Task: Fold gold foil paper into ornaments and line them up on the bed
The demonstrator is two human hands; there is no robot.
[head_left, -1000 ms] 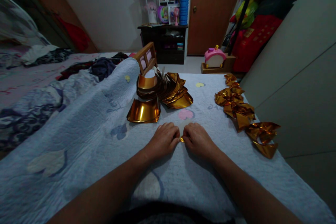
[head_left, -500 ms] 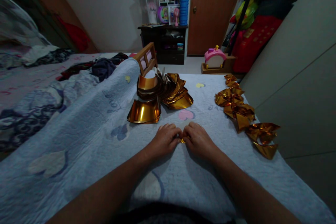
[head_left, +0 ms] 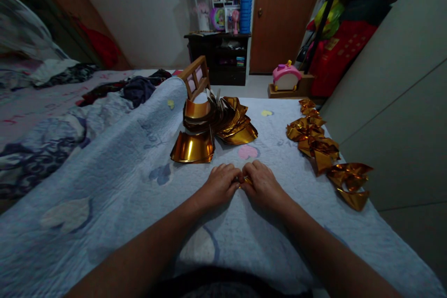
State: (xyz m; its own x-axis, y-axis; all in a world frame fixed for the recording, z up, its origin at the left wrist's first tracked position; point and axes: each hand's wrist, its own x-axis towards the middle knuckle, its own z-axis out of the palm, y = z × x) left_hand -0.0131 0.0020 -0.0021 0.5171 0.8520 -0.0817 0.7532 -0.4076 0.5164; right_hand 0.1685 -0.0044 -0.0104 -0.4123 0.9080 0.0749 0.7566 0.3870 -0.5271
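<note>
My left hand (head_left: 221, 183) and my right hand (head_left: 260, 182) meet low over the bed, fingers curled in and thumbs close together. Between them they pinch a small piece of gold foil paper (head_left: 247, 181), most of it covered by the fingers. Beyond my hands lie fanned stacks of shiny gold foil sheets (head_left: 193, 147), curved and overlapping. Off to the right runs a row of folded gold foil pieces (head_left: 318, 148), crumpled in shape, with the nearest one (head_left: 351, 182) set slightly apart.
A pale blue quilt (head_left: 139, 223) with heart patterns covers the bed, raised along the left. A wooden rail (head_left: 195, 77) stands behind the foil stacks. A white cabinet (head_left: 401, 116) borders the right side. Beyond the bed are a pink toy (head_left: 286, 76) and a dark shelf (head_left: 218, 58).
My right hand has shifted slightly left and its fingers have turned over the foil, so a different edge of it shows. My left hand stays nearly in place.
</note>
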